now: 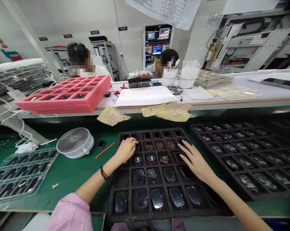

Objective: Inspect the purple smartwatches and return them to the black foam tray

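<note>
A black foam tray [132, 179] of smartwatches lies before me, its compartments holding watch bodies without straps. My left hand [127, 149] rests over the upper left compartments, fingers loosely extended and partly hiding the watches beneath. Over the right side of the tray is my right hand [195, 160], its fingers spread apart with nothing held in them. Between the hands, a watch [151, 158] shows a lit round dial, and another lit watch [138, 159] sits to its left. Nearer me, the watches have dark, glossy screens, such as the watch [157, 198] in the front row.
A second black foam tray [222, 160] of watches lies right. Left are a white fan [75, 142], an orange stick [105, 150], a single watch [101, 144] and a clear tray [22, 173]. A pink foam tray [87, 104] overhangs the shelf; two people sit beyond.
</note>
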Demonstrator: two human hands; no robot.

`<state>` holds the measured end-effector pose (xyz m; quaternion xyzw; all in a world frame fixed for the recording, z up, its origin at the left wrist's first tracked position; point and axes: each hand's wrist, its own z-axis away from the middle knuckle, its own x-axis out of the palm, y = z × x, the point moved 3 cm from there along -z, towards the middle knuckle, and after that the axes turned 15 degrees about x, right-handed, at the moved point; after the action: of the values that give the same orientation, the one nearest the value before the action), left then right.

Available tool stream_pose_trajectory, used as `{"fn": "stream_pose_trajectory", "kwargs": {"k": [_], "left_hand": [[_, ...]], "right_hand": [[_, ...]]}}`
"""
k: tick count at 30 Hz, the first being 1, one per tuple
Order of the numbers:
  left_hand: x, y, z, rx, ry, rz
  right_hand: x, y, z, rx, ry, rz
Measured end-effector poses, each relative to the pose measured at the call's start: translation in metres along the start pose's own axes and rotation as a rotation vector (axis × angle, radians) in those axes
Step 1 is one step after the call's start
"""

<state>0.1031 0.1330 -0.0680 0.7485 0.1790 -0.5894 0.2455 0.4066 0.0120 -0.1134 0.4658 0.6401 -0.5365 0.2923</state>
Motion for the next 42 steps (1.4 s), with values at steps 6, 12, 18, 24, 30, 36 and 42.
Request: {"fn": "stream_pose_trajectory", "kwargs": {"k": [6,12,18,24,30,36,42], "left_hand": [[-0.004,-0.08,0.01,-0.081,-0.089,0.007],[-0.003,-0.107,-0.018,0.02,-0.235,0.072],[0.0,-0.112,-0.025,0.043,-0.207,0.08],[-0.009,-0.095,-0.017,0.057,-0.046,0.131],[0.0,-0.081,-0.053,0.129,-0.176,0.188],[0.006,-0.083,-0.072,0.108,-0.275,0.211],[-0.01,-0.092,-0.009,-0.042,-0.078,0.221]], "right_hand": [[0.034,-0.024,0.002,-0.096,-0.305,0.01],[0.023,-0.056,0.002,-0.135,-0.311,-0.075],[0.027,-0.152,0.002,-0.626,-0.49,-0.129],[0.069,-0.19,0.001,-0.875,-0.588,-0.239],[0.077,-0.183,-0.001,-0.85,-0.607,-0.281],[0.076,-0.183,-0.001,-0.839,-0.614,-0.319],[0.068,-0.17,-0.025,-0.57,-0.42,-0.468]]}}
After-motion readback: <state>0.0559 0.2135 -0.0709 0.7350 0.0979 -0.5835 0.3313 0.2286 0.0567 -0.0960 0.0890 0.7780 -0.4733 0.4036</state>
